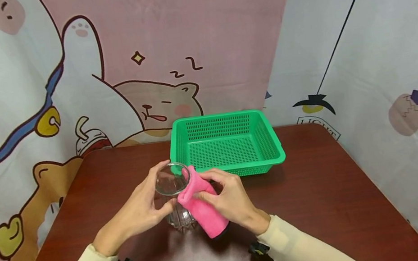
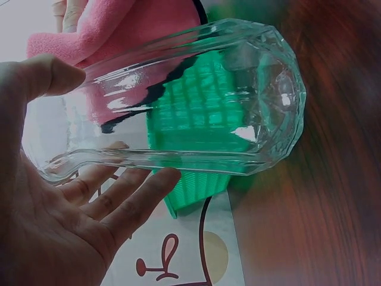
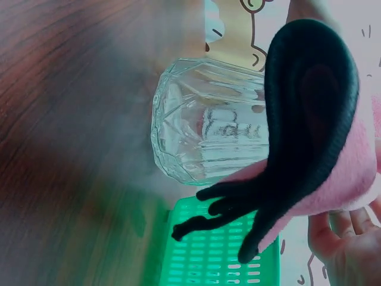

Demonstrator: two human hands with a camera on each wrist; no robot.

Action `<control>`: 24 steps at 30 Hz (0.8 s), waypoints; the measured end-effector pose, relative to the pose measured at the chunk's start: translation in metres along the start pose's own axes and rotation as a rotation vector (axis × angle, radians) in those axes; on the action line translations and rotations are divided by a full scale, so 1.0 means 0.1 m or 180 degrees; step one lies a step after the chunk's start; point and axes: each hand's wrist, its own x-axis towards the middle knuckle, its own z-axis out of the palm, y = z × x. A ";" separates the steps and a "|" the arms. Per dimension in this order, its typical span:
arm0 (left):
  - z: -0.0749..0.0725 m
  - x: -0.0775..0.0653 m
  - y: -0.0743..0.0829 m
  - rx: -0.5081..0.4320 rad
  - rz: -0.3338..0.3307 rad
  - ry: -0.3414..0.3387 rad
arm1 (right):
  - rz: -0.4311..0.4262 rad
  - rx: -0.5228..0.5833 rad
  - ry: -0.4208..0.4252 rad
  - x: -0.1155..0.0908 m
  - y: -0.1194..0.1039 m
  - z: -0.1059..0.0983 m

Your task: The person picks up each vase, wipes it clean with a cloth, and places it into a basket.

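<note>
Over the middle of the table, my left hand (image 1: 139, 210) holds a clear glass vase (image 1: 182, 219), thumb on the near side and fingers on the far side. The vase stands roughly upright, and its ribbed lower part with a faceted base shows in the left wrist view. My right hand (image 1: 233, 197) pinches a folded pink towel (image 1: 211, 217) at its upper part, right beside the vase's rim. The towel has a black edge or underside (image 3: 309, 113), seen in the right wrist view. Whether the towel reaches inside the rim is hard to tell.
A green plastic basket (image 1: 275, 159) with slotted walls stands behind the hands, toward the table's back edge. The reddish-brown wooden table (image 1: 319, 204) reaches back to a cartoon-printed cloth backdrop (image 1: 234, 30), which also runs along both sides.
</note>
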 end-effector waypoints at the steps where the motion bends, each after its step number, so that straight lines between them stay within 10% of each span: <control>1: 0.00 0.00 0.00 -0.0004 0.0007 0.0001 | 0.0001 -0.0012 -0.0010 0.00 0.00 0.00; 24: 0.00 0.00 0.01 0.0020 -0.0005 -0.0029 | 0.0020 -0.0385 -0.0346 0.00 0.07 0.04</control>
